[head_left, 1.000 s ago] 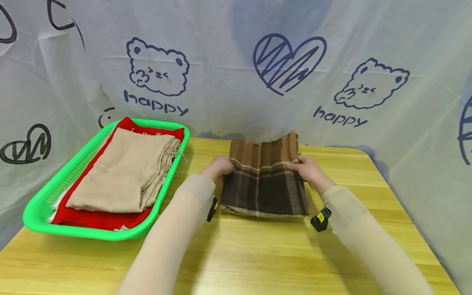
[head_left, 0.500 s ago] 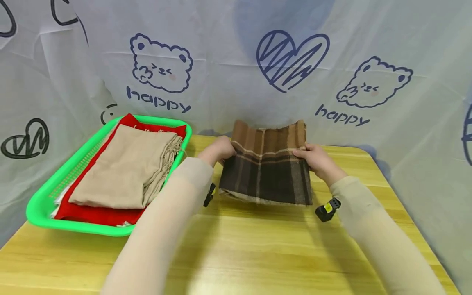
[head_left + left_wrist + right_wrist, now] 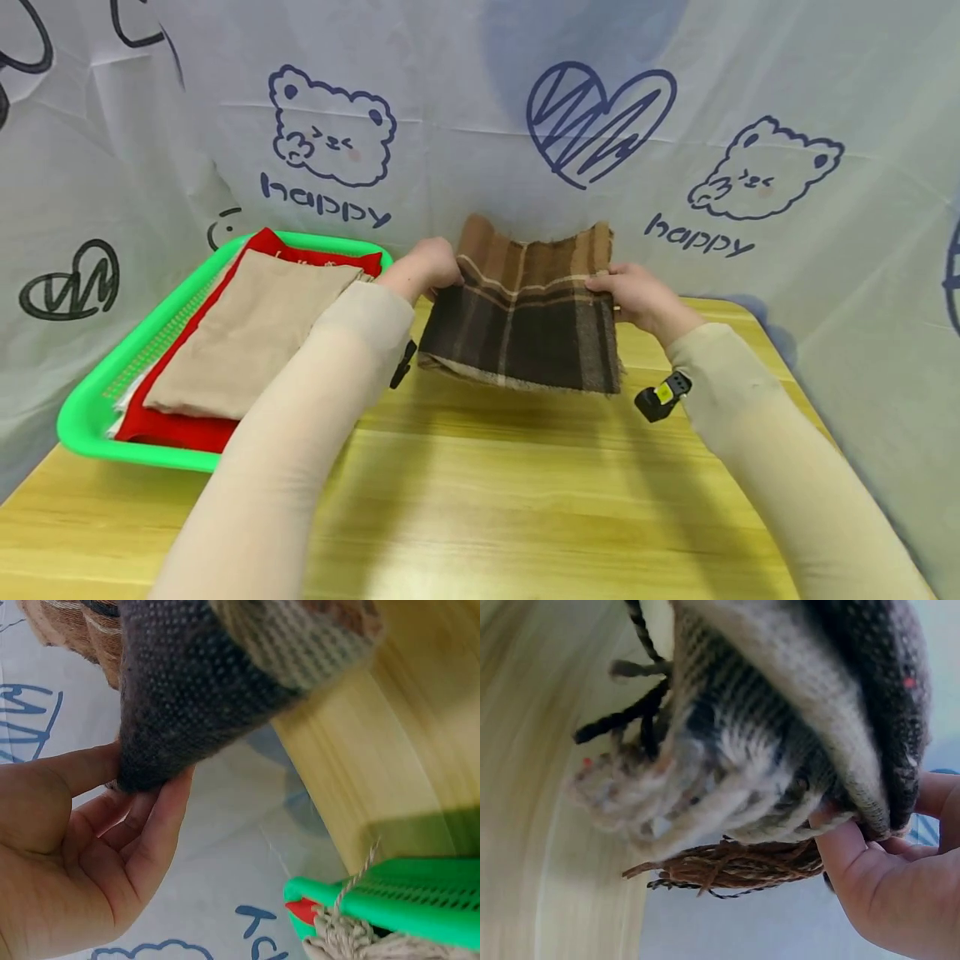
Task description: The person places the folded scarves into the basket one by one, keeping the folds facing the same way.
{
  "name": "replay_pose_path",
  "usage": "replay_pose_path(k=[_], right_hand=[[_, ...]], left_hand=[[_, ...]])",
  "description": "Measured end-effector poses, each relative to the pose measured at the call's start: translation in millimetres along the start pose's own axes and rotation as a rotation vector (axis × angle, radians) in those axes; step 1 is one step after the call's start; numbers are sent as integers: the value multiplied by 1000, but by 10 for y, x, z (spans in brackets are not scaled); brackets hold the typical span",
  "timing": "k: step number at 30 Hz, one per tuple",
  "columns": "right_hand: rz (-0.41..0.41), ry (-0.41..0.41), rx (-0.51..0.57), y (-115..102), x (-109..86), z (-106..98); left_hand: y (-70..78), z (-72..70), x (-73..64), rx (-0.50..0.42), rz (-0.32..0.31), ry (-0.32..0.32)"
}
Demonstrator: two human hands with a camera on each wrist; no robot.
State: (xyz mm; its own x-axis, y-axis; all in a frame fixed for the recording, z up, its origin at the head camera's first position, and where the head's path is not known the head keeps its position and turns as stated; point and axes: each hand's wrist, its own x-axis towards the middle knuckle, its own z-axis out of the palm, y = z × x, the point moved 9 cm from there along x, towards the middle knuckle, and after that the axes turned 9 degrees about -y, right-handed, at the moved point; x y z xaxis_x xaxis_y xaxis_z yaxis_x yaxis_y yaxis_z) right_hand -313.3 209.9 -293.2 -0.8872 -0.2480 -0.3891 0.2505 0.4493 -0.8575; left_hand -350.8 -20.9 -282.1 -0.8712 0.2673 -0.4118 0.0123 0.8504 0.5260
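A folded plaid scarf [image 3: 517, 325], brown at the back and nearly black at the front, hangs above the table between both hands. My left hand [image 3: 423, 268] pinches its left edge; in the left wrist view the thumb and fingers [image 3: 161, 825] close on a dark corner of the cloth. On the opposite side my right hand [image 3: 641, 300] grips the right edge, thumb on top. Several layers and a brown twisted fringe [image 3: 742, 870] show beside that hand in the right wrist view. The scarf sags slightly in the middle.
A green plastic basket [image 3: 78, 433] stands at the left of the wooden table [image 3: 480, 500]. In it lies a folded beige cloth [image 3: 232, 342] on a red cloth [image 3: 180, 433]. My left forearm passes over its right side. A printed white curtain [image 3: 465, 108] hangs behind the table.
Both hands have raised the scarf off the table and shifted it slightly left, with its left side drawn closer to the basket. My left forearm now covers more of the basket.
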Motion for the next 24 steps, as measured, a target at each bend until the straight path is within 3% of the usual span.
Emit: replay_pose_path(k=[6, 15, 24], right_hand=[[-5, -28, -17, -117, 58, 116], [-41, -50, -3, -357, 141, 310], [-72, -84, 37, -635, 222, 552]], left_hand=[[-103, -131, -76, -19, -14, 16], [-260, -383, -212, 69, -39, 30], [-502, -634, -426, 2, -69, 46]])
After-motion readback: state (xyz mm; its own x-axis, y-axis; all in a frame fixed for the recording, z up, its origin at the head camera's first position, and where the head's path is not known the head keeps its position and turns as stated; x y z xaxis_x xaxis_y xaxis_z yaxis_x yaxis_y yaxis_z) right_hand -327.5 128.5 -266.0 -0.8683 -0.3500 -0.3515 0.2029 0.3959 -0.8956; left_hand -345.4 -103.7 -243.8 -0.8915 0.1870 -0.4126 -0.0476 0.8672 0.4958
